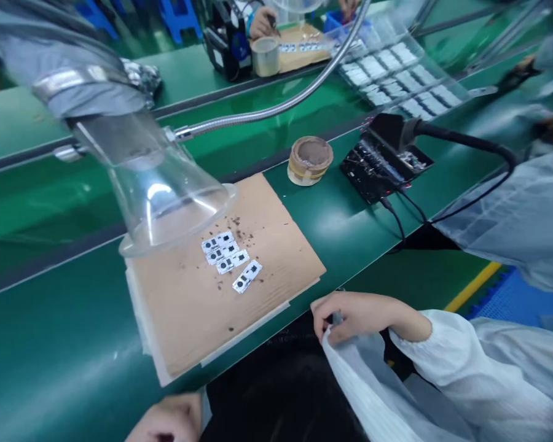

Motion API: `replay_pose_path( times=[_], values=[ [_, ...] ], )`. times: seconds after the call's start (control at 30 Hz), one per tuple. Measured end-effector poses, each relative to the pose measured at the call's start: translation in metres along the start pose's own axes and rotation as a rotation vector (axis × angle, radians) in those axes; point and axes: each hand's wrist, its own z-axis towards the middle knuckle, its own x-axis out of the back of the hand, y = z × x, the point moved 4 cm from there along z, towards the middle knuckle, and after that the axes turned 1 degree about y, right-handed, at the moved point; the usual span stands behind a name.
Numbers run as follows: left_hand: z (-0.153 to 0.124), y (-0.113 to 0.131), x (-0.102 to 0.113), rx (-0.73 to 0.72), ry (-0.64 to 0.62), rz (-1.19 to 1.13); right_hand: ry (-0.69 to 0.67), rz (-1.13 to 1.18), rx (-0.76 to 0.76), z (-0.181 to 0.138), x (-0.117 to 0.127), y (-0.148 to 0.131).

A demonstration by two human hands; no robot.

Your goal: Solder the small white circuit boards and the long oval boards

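White smock fabric (364,387) bunches in the right hand (354,316), left hand (168,420) grip unseen, circuit boards (230,261) laid on cardboard (188,313) under a fume hood (166,202), apparently to catch fumes.

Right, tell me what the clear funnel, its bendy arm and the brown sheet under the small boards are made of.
The funnel-shaped hood looks like rigid clear plastic with a glossy finish, given its see-through walls and sharp highlights, though glass can't be ruled out. The gooseneck arm looks like ribbed, chrome-finished metal, shown by its bright segmented shine. The brown sheet looks like plain cardboard: matte, with a dull papery surface.
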Motion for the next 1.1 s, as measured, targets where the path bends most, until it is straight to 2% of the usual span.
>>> replay_pose_path(
  times=[0.07,0.13,0.17,0.3,0.37,0.47,0.6,0.7,0.8,1.0,1.1],
  values=[
    [0.005,0.015,-0.002,-0.048,0.166,0.021,0.14,-0.007,0.055,0.01,-0.008,-0.009],
    [0.018,0.024,-0.013,-0.028,0.285,0.059,0.22,-0.03,0.111,0.02,-0.023,-0.014],
    [0.026,0.025,-0.022,-0.01,0.288,0.062,0.22,-0.054,0.138,0.025,-0.034,-0.015],
    [0.046,0.007,-0.066,-0.034,0.077,-0.026,0.116,-0.142,0.198,0.034,-0.08,0.0],
    [0.042,-0.011,-0.077,-0.03,0.089,-0.045,0.158,-0.15,0.144,0.029,-0.091,0.017],
    [0.032,-0.035,-0.083,0.001,0.192,-0.03,0.197,-0.112,0.077,0.018,-0.089,0.037],
    [0.032,-0.05,-0.085,0.017,0.234,-0.048,-0.014,-0.025,0.104,0.014,-0.079,0.045],
    [0.042,-0.052,-0.088,-0.002,0.245,-0.061,-0.05,-0.037,0.093,0.019,-0.074,0.046],
    [0.05,-0.052,-0.091,-0.025,0.256,-0.067,0.033,-0.07,0.158,0.026,-0.08,0.041],
    [0.051,-0.053,-0.092,-0.052,0.282,-0.061,0.398,-0.13,0.336,0.041,-0.099,0.029],
    [0.051,-0.052,-0.092,-0.068,0.293,-0.055,0.457,-0.147,0.39,0.044,-0.105,0.022]
  ],
)
